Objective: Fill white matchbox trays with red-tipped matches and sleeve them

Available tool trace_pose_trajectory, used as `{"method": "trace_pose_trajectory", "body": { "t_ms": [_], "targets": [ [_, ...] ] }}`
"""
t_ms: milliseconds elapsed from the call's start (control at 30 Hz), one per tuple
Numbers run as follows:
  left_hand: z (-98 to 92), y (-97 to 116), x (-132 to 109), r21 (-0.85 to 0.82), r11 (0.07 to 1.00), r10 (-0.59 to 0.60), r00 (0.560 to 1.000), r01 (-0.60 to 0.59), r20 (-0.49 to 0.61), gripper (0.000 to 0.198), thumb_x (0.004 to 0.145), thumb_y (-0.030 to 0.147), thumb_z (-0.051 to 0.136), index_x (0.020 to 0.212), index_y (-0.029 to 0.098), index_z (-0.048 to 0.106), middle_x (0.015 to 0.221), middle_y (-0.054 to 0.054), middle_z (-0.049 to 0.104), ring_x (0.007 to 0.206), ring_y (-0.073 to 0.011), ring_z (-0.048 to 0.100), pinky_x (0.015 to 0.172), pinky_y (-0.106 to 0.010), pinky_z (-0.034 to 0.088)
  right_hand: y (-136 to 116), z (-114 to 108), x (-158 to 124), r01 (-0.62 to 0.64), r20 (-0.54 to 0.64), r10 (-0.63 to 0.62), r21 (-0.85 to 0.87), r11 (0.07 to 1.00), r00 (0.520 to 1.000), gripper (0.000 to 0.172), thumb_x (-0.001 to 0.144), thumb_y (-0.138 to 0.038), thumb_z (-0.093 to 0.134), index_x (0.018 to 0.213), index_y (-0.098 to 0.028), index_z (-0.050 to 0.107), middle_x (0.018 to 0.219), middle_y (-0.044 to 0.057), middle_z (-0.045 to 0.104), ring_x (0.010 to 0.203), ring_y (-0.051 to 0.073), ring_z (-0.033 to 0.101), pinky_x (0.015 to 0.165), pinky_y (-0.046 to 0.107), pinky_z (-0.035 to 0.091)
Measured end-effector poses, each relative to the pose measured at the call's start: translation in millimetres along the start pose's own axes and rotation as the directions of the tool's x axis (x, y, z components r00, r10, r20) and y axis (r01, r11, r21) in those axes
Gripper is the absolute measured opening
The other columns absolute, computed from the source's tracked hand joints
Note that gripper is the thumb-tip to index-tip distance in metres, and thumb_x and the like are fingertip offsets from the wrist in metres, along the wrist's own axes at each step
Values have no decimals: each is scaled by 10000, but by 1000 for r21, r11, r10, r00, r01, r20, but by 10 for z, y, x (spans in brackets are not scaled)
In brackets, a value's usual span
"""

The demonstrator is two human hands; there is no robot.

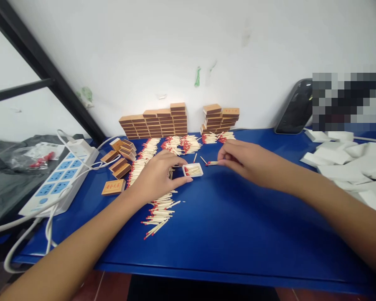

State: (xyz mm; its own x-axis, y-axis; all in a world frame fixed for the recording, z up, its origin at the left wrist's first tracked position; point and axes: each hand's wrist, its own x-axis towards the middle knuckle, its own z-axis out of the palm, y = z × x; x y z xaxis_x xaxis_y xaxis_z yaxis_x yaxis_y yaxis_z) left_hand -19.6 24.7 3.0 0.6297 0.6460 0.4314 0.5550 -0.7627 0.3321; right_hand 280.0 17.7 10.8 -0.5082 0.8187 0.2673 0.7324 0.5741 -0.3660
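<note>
My left hand (159, 174) curls around the left side of a small white matchbox tray (193, 169) with a few red-tipped matches in it, thumb and fingertips touching its edges. My right hand (242, 159) pinches a small bunch of matches (212, 163) lying just right of the tray. Both rest on the blue table (225, 225). Loose matches (158, 211) lie in a long heap under and in front of my left wrist.
Stacked brown matchboxes (163, 121) and a second stack (219, 117) line the wall, with match heaps (181, 144) before them. Loose brown sleeves (119, 161) and a white power strip (58, 177) sit left. White trays (347, 161) pile at right beside a dark device (296, 108).
</note>
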Motion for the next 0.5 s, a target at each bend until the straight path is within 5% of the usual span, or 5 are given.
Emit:
{"method": "trace_pose_trajectory", "body": {
  "t_ms": [233,500],
  "targets": [
    [39,103,-7,-84,995,56,998,-58,-34,294,900,392,861,1096,212,737,1009,-52,754,965,-235,680,883,-391,536,-335,260,-22,69,-78,-69,-13,998,995,133,1046,-293,536,984,-232,636,1005,70,675,764,195,627,673,330,453],
    [64,105,-10,-68,996,66,998,-65,9,316,892,397,870,1113,210,745,1006,-45,754,975,-235,678,889,-389,527,-128,99,-17,70,-60,-63,121,990,996,134,966,-377,698,977,-243,699,866,28,657,770,185,603,701,323,452]
  ]
}}
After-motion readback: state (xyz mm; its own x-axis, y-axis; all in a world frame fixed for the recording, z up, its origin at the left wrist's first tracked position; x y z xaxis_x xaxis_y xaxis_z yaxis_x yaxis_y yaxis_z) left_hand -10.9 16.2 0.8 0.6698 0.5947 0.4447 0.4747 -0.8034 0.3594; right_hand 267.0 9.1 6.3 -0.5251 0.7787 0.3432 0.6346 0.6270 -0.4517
